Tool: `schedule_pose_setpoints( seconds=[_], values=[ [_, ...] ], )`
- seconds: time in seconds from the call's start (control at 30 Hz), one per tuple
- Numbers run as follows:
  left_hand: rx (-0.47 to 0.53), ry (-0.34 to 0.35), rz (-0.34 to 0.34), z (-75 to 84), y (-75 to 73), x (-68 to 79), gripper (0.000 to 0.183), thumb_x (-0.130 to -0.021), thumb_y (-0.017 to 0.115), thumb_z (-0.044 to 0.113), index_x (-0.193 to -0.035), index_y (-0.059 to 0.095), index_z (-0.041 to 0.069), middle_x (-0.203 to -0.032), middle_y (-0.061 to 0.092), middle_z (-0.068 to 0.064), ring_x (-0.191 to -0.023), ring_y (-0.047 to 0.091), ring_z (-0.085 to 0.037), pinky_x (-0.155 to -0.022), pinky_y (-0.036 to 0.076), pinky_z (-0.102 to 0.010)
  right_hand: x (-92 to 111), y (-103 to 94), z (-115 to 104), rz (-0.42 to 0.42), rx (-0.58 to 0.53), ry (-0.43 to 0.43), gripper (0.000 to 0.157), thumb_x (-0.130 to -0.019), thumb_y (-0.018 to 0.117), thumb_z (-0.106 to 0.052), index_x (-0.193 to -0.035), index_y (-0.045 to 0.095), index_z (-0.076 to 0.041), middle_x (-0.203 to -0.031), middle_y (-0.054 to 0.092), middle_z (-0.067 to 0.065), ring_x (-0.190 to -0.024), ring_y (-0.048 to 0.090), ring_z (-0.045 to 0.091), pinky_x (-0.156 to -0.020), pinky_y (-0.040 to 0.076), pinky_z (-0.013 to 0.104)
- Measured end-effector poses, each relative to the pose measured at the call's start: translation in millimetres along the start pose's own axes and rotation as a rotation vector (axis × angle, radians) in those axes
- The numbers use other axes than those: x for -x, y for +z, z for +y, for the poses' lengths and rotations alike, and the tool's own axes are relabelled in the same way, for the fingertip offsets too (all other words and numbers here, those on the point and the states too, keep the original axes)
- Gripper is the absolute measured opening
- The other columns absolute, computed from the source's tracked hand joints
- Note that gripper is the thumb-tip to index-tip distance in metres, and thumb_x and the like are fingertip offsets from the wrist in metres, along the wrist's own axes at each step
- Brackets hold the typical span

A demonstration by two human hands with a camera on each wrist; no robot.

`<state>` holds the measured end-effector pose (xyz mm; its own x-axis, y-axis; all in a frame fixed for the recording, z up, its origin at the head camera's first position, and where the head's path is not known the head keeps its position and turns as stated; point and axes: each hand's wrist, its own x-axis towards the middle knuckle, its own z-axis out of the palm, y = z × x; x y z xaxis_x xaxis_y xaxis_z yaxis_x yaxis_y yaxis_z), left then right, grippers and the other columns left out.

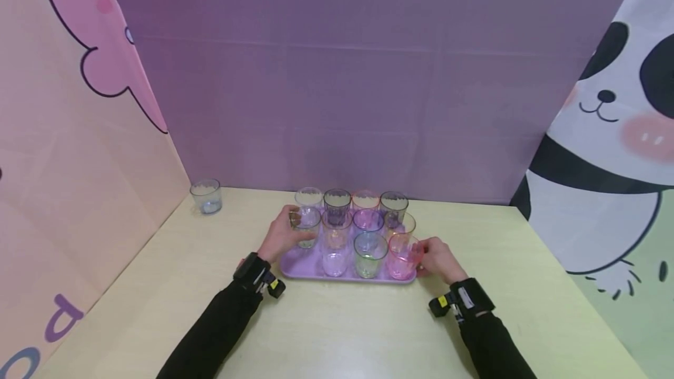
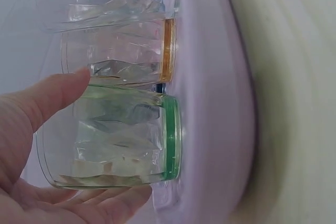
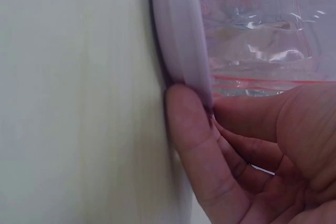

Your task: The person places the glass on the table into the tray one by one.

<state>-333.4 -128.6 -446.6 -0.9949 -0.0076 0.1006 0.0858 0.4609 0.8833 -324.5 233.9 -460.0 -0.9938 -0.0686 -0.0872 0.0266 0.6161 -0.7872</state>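
A light purple tray (image 1: 301,266) bears several clear tumblers with tinted bases, standing upright in close rows. At the tray's left side my left hand (image 1: 278,237) grips a green-based glass tumbler (image 2: 121,142), thumb on one side and fingers around the other; its base is close over the tray. Beside that tumbler stands an orange-based glass (image 2: 123,51). My right hand (image 1: 441,261) pinches the tray's rim at the front right corner between thumb and finger, next to a pink glass (image 1: 402,262). A light green glass (image 1: 370,259) stands left of the pink one.
A lone clear glass (image 1: 206,199) stands at the table's back left corner. The pale wooden table (image 1: 337,332) meets a purple backdrop (image 1: 358,104) right behind the tray. Printed panels (image 1: 116,192) rise at the left and right.
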Motion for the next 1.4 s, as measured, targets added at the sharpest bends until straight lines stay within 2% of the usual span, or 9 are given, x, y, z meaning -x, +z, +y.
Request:
schedule_pose_setpoints(
  seconds=[0.27,0.6,0.93,1.1,1.23,1.4],
  values=[
    [0.000,-0.003,-0.001,-0.7,1.0,-1.6,0.090,-0.058,0.084,0.030,-0.131,0.033,0.012,-0.124,0.050,-0.013,-0.108,0.052,-0.028,-0.087,0.047,-0.043,0.5,-0.8,1.5,-0.007,-0.007,0.010,0.018,-0.079,0.054,0.007,-0.095,0.062,0.006,-0.083,0.062,0.014,-0.065,0.061,0.019,-0.056,0.055,0.030],
    [0.000,0.036,0.013,-1.2,1.2,-1.4,0.088,-0.060,0.083,0.028,-0.130,0.033,0.011,-0.124,0.050,-0.015,-0.110,0.051,-0.031,-0.088,0.046,-0.043,0.1,-0.6,1.3,-0.007,-0.016,0.016,0.016,-0.080,0.053,0.008,-0.093,0.062,0.006,-0.083,0.061,0.014,-0.066,0.061,0.019,-0.055,0.055,0.031],
    [-0.005,0.026,0.008,-0.9,1.1,-1.2,0.088,-0.061,0.083,0.029,-0.130,0.033,0.011,-0.126,0.048,-0.016,-0.113,0.049,-0.032,-0.090,0.045,-0.046,0.9,-1.1,-0.6,-0.016,-0.017,0.043,0.019,-0.081,0.054,0.006,-0.098,0.062,0.007,-0.086,0.062,0.016,-0.068,0.062,0.021,-0.056,0.055,0.031],
    [0.002,0.019,-0.007,1.5,-1.3,0.6,0.093,-0.059,0.084,0.030,-0.133,0.029,0.013,-0.130,0.046,-0.017,-0.115,0.047,-0.033,-0.091,0.043,-0.047,0.5,-0.9,0.1,-0.015,-0.018,0.033,0.019,-0.081,0.054,0.006,-0.099,0.061,0.007,-0.087,0.062,0.016,-0.068,0.062,0.021,-0.057,0.055,0.031],
    [0.024,0.040,-0.039,4.2,-6.1,2.5,0.093,-0.064,0.081,0.017,-0.137,0.024,0.011,-0.133,0.041,-0.020,-0.117,0.045,-0.036,-0.093,0.041,-0.048,0.1,-0.3,0.1,-0.013,-0.022,0.021,0.019,-0.080,0.055,0.006,-0.098,0.062,0.007,-0.085,0.062,0.015,-0.067,0.062,0.020,-0.057,0.055,0.031],
    [0.021,0.091,-0.091,4.8,-14.2,2.3,0.090,-0.063,0.067,-0.010,-0.139,0.021,0.006,-0.133,0.038,-0.023,-0.120,0.040,-0.039,-0.096,0.039,-0.048,-0.3,-0.1,0.0,-0.008,-0.012,0.021,0.019,-0.080,0.055,0.006,-0.097,0.063,0.007,-0.085,0.062,0.014,-0.067,0.061,0.019,-0.057,0.055,0.031]
  ],
)
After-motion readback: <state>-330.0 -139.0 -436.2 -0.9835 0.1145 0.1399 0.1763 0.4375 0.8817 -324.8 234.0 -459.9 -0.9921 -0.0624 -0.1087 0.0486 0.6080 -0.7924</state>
